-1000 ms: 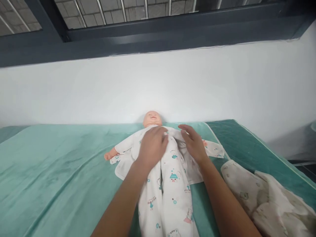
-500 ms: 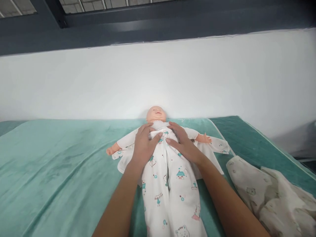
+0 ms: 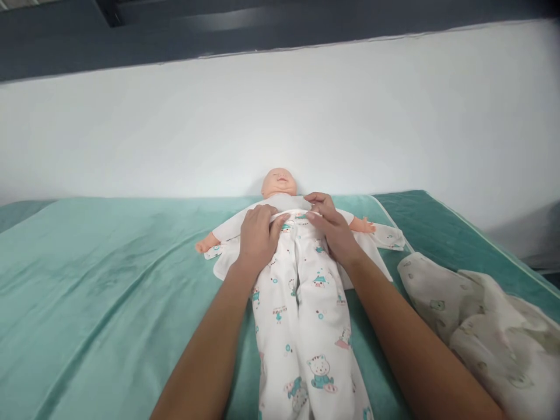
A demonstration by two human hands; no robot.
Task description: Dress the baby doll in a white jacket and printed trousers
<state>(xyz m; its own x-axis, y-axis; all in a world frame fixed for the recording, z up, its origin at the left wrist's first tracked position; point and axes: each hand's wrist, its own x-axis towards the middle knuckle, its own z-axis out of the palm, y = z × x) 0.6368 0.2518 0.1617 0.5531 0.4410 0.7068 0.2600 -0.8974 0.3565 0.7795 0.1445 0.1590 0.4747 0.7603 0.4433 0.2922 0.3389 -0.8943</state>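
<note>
A baby doll (image 3: 279,182) lies on its back with its head at the wall and its arms spread. It has on a white long-sleeved top (image 3: 231,226). White baby pants (image 3: 301,291) with printed bears and houses cover its lower body up to the chest. My left hand (image 3: 258,236) pinches the waistband on the left side, thumb on the printed front. On the other side my right hand (image 3: 335,230) grips the same waistband between thumb and fingers. Beneath the doll a printed baby jacket (image 3: 387,236) lies spread, partly hidden.
A crumpled white printed cloth (image 3: 481,332) lies at the right by my forearm. The green bed cover (image 3: 122,291) has a long crease at the left. A white wall (image 3: 175,128) rises right behind the doll's head, with a dark frame (image 3: 280,29) above it.
My fingers have closed on the waistband, and its edge now shows as a taut line between my hands. The view has tipped slightly downward.
</note>
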